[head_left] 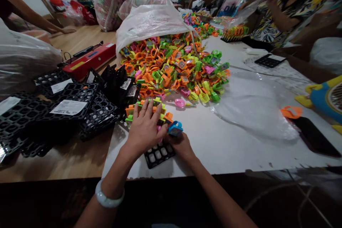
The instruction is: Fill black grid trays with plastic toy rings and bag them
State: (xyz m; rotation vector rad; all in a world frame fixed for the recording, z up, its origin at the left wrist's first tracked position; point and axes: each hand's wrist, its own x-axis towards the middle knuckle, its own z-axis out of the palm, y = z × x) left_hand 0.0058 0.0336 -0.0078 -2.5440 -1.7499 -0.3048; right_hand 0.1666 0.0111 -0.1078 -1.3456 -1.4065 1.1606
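Observation:
My left hand (145, 126) lies flat, fingers spread, pressing on a row of colourful plastic toy rings set in a black grid tray (159, 155) on the white table. My right hand (179, 143) sits just right of it at the tray's edge, pinching a blue toy ring (175, 128). A large heap of orange, green, pink and yellow toy rings (173, 67) spills from a clear plastic bag (149, 21) just beyond my hands. A pale bangle circles my left wrist.
Stacks of black grid trays (66, 108) with white labels lie to the left, a red device (91, 58) behind them. Clear plastic sheet (253, 107), a dark phone (314, 137) and a blue-yellow toy (324, 98) lie right. Other people work at far left and far right.

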